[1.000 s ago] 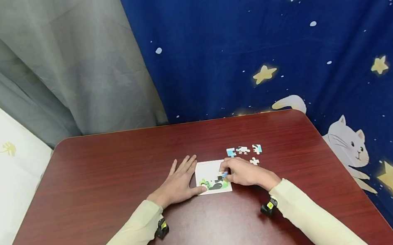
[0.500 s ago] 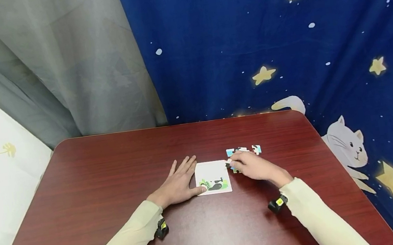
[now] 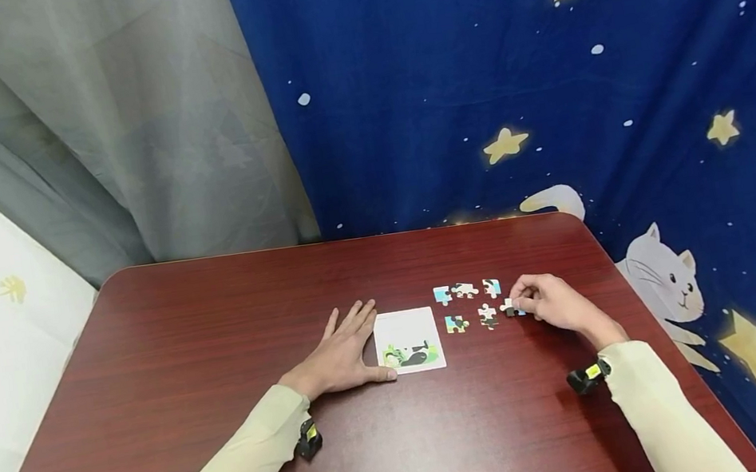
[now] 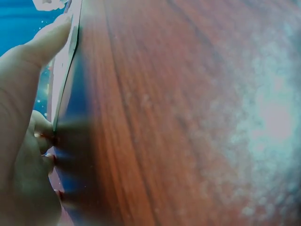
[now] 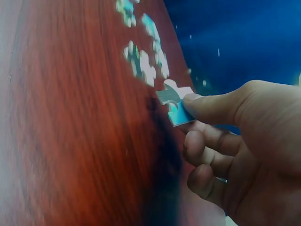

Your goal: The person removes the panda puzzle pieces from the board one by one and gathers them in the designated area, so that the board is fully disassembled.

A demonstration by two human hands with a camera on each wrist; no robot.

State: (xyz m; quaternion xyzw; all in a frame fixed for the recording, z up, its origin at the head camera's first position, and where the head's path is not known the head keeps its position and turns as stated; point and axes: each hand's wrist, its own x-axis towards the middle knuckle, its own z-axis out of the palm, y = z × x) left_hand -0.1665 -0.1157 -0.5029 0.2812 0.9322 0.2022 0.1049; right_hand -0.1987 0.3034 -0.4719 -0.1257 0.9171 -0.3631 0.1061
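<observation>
My left hand point(image 3: 340, 358) lies with straight, spread fingers at the left side of a white square puzzle board point(image 3: 405, 325). Its thumb point(image 4: 51, 40) reaches the board's edge. Printed along the lower part of the board is a black, white and green picture. Off to the right, my right hand point(image 3: 554, 304) pinches a jigsaw piece point(image 5: 181, 110) between thumb and forefinger. That piece is blue, white and dark, and is tilted in the right wrist view. The other right fingers are curled below it.
Several loose jigsaw pieces lie right of the board: a blue one point(image 3: 442, 295), a white-and-black one point(image 3: 465, 290), a corner-like one point(image 3: 492, 287), a green-and-blue one point(image 3: 456, 324) and a white-and-dark one point(image 3: 488, 316). Behind the dark red table point(image 3: 228, 305) hang curtains point(image 3: 204, 131).
My right hand has moved right, from the board's right edge to the far side of the loose pieces, with a jigsaw piece in its fingers. My left hand has stayed in place.
</observation>
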